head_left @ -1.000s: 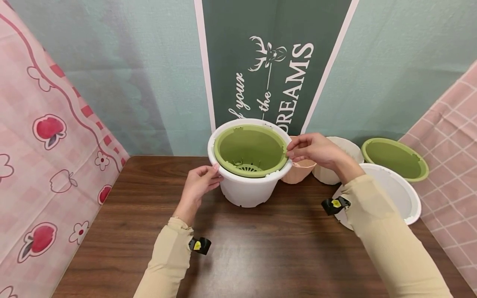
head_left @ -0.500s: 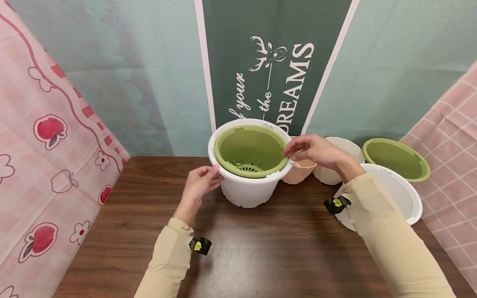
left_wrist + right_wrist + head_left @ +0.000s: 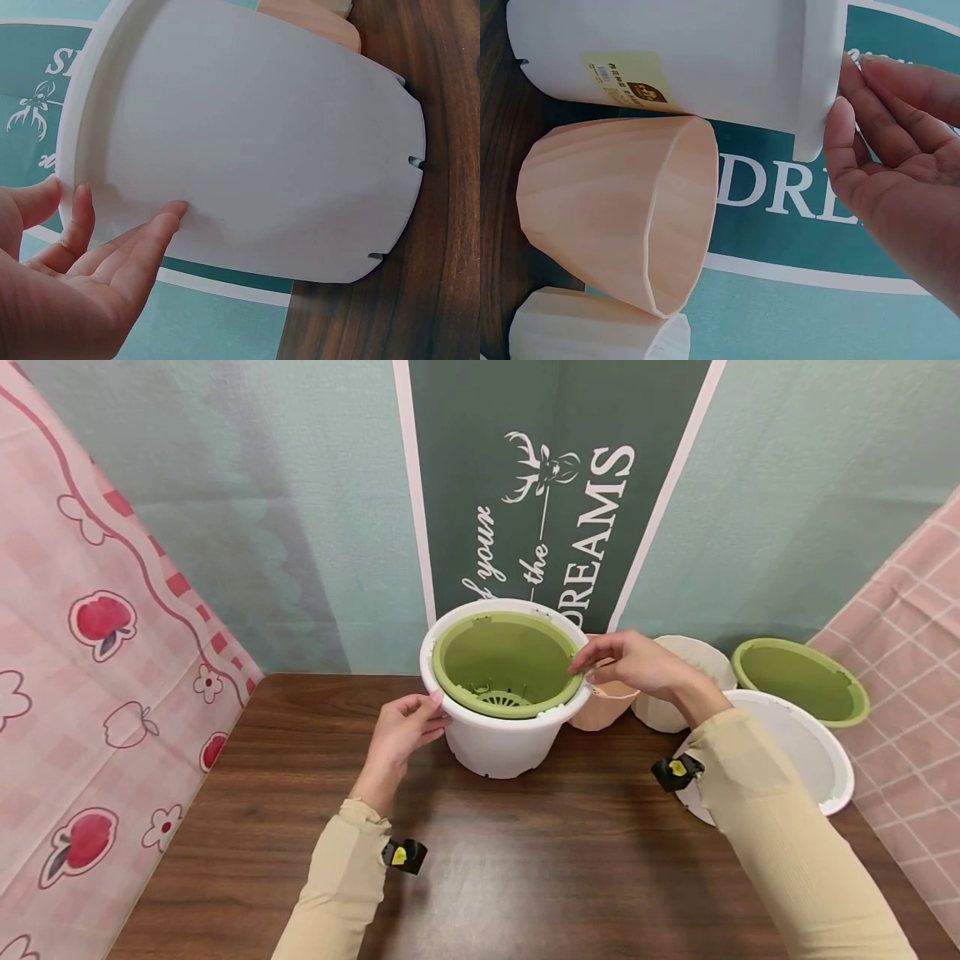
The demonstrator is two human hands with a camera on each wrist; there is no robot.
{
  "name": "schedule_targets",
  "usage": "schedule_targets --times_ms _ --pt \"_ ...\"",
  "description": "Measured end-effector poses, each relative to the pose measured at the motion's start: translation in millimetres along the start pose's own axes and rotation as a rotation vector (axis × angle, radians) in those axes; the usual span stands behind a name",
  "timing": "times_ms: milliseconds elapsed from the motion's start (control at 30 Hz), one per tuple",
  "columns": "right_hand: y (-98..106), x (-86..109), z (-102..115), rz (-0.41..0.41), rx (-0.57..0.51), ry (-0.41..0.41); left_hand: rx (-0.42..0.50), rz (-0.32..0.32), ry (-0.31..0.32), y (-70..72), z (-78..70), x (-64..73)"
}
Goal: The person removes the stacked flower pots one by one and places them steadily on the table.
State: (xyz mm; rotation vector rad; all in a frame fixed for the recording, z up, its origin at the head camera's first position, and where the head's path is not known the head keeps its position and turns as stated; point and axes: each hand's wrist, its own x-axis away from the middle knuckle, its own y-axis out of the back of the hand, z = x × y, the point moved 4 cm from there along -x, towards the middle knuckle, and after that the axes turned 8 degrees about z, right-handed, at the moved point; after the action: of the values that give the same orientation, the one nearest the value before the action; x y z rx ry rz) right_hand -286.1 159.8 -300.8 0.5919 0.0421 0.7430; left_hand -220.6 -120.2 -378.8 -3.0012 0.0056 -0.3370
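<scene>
A white plastic flowerpot (image 3: 498, 747) stands upright at the back middle of the table. Inside it sits a green flowerpot (image 3: 506, 652) with a slotted bottom, its rim a little inside the white one. My left hand (image 3: 401, 731) pinches the white rim at the near left, thumb on top; the left wrist view shows its lower fingertips against the white wall (image 3: 262, 150). At the right side, my right hand (image 3: 637, 668) reaches over both rims, fingertips on the green rim and thumb by the white edge. The right wrist view hides the green pot behind the white wall (image 3: 705, 60).
Right of the pots stand a peach pot (image 3: 598, 710) and a ribbed cream pot (image 3: 660, 712). A second green pot (image 3: 798, 681) and a second white pot (image 3: 795, 752) lean at the far right, partly behind the right sleeve (image 3: 780, 835). Curtains (image 3: 247, 527) close off the table (image 3: 510, 868).
My right fingertips have slid slightly inward over the green rim since a second ago. The left hand and both nested pots have hardly moved.
</scene>
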Motion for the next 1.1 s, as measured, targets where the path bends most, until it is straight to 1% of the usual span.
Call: schedule_targets --times_ms 167,300,533,667,833,1100 --pt "0 0.9 -2 -0.041 -0.029 -0.018 0.005 0.004 -0.012 -0.9 -1.0 1.3" --pt "1 -0.2 -3 -0.081 -0.051 -0.033 0.006 0.003 -0.009 -1.4 -0.8 2.0" --pt "2 0.2 -6 -0.129 -0.108 -0.097 -0.003 0.001 -0.002 -0.9 -0.3 1.7" --pt "1 1.5 -10 -0.152 -0.155 -0.117 -0.014 -0.001 0.002 -0.5 -0.6 1.7" --pt "0 2.8 -12 -0.192 -0.238 -0.139 -0.016 0.002 0.004 -0.9 -0.6 1.7" --pt "-3 5.1 -18 -0.216 -0.340 -0.232 -0.028 -0.001 0.013 -0.7 -1.2 1.4"
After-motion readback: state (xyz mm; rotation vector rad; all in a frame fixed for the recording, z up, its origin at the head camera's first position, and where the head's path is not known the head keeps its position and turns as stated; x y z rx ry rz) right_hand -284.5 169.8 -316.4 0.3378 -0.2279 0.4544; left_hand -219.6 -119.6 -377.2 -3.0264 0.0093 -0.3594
